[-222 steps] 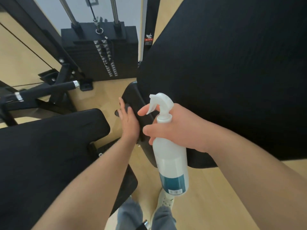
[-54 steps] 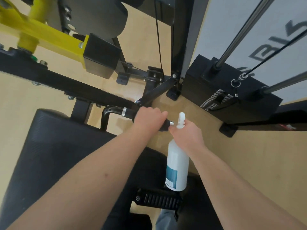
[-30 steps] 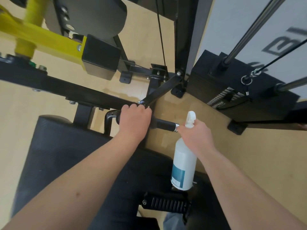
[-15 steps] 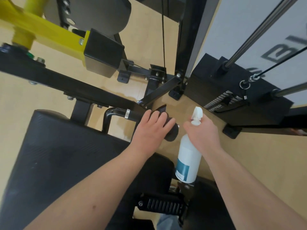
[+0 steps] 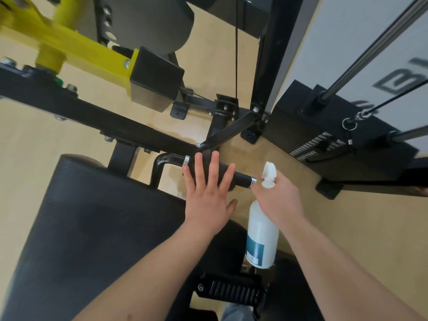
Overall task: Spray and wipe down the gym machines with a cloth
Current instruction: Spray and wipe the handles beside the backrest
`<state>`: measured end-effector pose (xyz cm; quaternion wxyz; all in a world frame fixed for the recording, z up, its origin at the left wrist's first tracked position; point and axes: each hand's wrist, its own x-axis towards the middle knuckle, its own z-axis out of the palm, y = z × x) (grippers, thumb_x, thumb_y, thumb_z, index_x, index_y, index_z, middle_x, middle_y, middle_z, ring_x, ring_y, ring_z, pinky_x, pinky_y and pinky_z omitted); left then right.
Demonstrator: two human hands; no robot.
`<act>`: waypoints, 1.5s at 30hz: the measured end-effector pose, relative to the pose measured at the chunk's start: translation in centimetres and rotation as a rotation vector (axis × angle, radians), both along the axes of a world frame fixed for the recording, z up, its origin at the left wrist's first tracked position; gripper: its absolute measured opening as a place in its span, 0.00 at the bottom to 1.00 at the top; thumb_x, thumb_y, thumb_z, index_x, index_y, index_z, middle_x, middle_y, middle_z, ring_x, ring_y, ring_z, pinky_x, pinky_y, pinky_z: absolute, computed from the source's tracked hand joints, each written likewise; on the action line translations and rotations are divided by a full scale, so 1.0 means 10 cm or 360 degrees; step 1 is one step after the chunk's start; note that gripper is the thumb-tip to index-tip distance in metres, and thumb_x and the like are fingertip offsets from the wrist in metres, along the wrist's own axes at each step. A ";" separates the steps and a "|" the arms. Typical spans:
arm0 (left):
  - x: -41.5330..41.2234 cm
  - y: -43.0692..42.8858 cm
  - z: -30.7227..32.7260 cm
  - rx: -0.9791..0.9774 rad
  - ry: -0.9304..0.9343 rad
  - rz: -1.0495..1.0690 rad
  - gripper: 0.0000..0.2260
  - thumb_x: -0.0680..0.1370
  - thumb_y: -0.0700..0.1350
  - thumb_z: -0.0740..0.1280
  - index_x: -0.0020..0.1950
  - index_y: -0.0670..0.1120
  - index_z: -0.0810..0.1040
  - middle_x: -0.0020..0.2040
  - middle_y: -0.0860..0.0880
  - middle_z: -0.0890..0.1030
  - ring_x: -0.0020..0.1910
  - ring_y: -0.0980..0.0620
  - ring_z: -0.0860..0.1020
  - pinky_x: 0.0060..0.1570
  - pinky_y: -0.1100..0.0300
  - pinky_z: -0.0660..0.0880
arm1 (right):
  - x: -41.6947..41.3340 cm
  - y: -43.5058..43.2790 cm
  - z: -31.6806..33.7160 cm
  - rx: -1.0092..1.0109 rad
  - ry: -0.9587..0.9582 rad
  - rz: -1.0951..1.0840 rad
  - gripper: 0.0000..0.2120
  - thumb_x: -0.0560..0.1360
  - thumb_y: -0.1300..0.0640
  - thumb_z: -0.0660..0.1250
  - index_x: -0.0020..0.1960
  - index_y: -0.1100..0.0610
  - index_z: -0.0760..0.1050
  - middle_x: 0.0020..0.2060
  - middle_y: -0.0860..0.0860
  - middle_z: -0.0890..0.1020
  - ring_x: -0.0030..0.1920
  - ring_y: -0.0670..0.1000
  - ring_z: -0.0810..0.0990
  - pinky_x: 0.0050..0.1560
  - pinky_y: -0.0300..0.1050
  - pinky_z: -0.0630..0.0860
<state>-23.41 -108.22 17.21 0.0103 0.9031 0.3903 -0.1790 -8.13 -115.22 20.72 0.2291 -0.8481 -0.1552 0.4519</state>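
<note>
Our left hand lies flat, fingers spread, pressing the dark cloth over the machine handle to rub the grip. Our right hand curls round the spray bottle neck, held just beside the handle end, likely for a squirt.

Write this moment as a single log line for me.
left hand: flat, fingers spread, on dark cloth over handle grip | right hand: holds spray bottle by neck | step: wiping handle
</note>
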 end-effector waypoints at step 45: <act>-0.08 0.35 0.21 0.0005 -0.0202 -0.0416 0.31 0.73 0.39 0.75 0.75 0.48 0.73 0.70 0.43 0.76 0.71 0.41 0.73 0.76 0.41 0.61 | 0.09 -0.16 0.31 0.0059 0.0006 -0.0012 0.08 0.78 0.53 0.69 0.49 0.45 0.69 0.41 0.47 0.78 0.41 0.49 0.78 0.37 0.40 0.72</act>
